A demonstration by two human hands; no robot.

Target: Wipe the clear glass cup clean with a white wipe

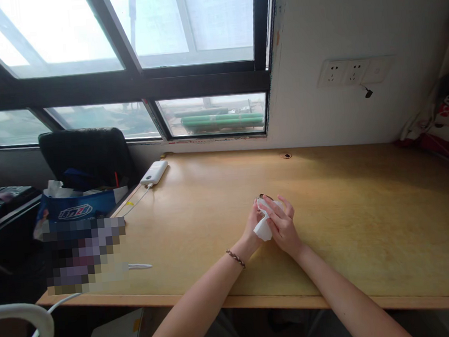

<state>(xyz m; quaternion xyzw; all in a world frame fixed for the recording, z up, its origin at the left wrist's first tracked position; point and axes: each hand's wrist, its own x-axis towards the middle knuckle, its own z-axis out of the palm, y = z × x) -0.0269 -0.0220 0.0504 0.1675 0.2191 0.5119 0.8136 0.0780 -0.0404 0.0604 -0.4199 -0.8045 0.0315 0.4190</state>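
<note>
Both hands meet over the middle of the wooden desk (199,233). My left hand (252,231), with a braided bracelet at the wrist, is closed around a small object with a dark edge (262,195). Most of that object is hidden by fingers and tissue, so its kind cannot be made out. A crumpled white tissue (263,230) is pinched under the fingers of my right hand (282,226), pressed against the object. One end of the tissue hangs down between the two palms.
A white power bank (154,173) with a cable lies at the desk's back left corner. Another white cable end (140,266) rests near the left edge. Left of the desk are a blue bag (74,208) and a black chair (85,152). Wall sockets (345,72) sit behind, right.
</note>
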